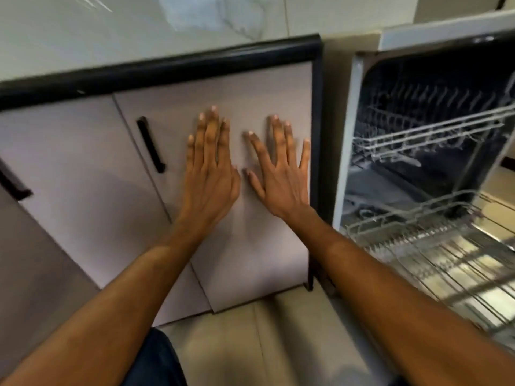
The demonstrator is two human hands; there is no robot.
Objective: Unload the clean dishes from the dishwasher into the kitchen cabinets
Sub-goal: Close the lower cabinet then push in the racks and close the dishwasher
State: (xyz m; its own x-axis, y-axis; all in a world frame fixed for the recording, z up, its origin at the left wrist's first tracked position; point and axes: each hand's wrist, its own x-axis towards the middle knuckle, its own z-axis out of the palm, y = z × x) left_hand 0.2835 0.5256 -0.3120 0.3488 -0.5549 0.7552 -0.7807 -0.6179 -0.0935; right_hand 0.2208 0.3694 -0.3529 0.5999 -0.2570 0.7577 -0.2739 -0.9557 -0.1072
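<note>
Grey marble-look counter (139, 32) with a black edge tops mauve cabinet doors (83, 176); beige floor tiles (237, 344) lie near. The left hand (210, 162) and right hand (280, 174) lie flat with fingers straight on the right-hand door (250, 246), holding nothing. At right the dishwasher (432, 162) stands open, its wire racks (446, 260) pulled out towards the near right.
</note>
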